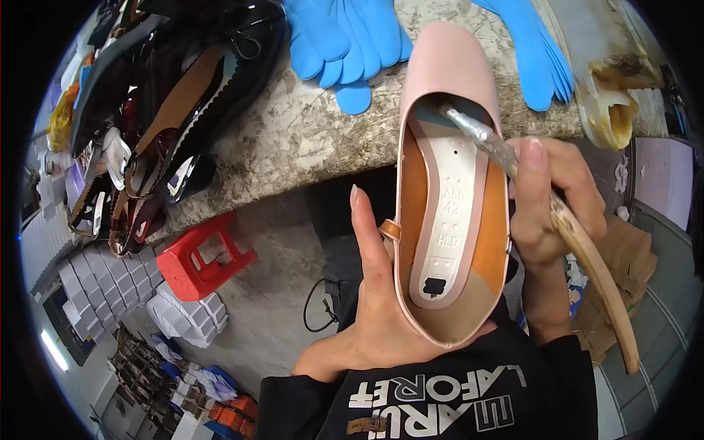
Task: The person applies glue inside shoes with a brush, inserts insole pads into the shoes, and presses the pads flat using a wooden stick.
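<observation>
A pink shoe [451, 62] with a small strap points toe-away, its opening facing up. My left hand [381, 315] grips it from below around the heel, thumb raised along the side. Inside lie a pale insole sock [449, 220] with stamped marks and an orange-tan lining. My right hand [550, 198] is closed round a brush [601, 271] with a curved wooden handle and a crusted silvery neck. The brush's tip reaches under the shoe's toe, where its end is hidden.
Blue cut pieces [356, 40] lie on the stained workbench [308, 139], with more blue pieces [539, 66] at right. A glue-crusted container [616, 121] stands at the bench's right end. Black shoes [242, 44] crowd the left. Below are a red stool [202, 257] and stacked white boxes [110, 282].
</observation>
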{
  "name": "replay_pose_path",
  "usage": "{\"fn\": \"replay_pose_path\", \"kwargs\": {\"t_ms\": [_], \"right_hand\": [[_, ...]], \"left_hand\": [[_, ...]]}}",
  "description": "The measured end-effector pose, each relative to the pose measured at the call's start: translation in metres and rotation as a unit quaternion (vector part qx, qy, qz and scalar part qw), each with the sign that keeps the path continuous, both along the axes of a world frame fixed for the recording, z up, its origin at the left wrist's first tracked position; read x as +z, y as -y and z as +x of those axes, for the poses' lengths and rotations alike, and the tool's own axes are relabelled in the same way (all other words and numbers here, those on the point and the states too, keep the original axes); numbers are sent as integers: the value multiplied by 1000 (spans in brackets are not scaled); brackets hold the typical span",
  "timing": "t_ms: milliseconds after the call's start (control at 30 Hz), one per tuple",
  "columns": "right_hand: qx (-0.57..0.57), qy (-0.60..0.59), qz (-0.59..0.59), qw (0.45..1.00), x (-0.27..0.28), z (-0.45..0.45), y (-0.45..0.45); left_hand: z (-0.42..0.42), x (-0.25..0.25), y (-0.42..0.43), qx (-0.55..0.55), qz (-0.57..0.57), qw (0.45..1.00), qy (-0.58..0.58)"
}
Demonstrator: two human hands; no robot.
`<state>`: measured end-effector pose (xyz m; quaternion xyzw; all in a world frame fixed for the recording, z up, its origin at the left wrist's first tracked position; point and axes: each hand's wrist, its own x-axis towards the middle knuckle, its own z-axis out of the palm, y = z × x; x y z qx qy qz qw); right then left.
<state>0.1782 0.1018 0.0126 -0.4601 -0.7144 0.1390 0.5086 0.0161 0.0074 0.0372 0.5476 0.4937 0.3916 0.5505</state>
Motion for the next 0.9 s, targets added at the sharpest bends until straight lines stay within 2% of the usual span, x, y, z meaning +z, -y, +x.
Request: {"fn": "replay_pose_path", "kwargs": {"t_ms": [133,233,400,500,533,700,800,900], "right_hand": [[-11,-27,-69,997,9,-1,5],[-27,-53,-119,991,15,1,5],[-9,-59,-155,986,25,8,11],[-50,-87,-219,971,31,11,17],[-64,-89,-238,965,35,11,19],[-76,-102,-294,947,45,13,37],[24,-103,-265,958,42,19,48],[107,-93,-226,964,40,20,56]], "left_hand": [[-5,-11,4,-5,-9,1000,15],[-12,-23,7,4,37,999,3],[-29,-39,4,-47,71,996,-32],[-26,-42,11,-34,39,998,-23],[-25,-36,6,-33,62,996,-51],[-22,-31,-1,-20,84,995,-40],[-22,-25,-2,-10,82,996,-42],[-17,-27,1,13,76,997,11]]}}
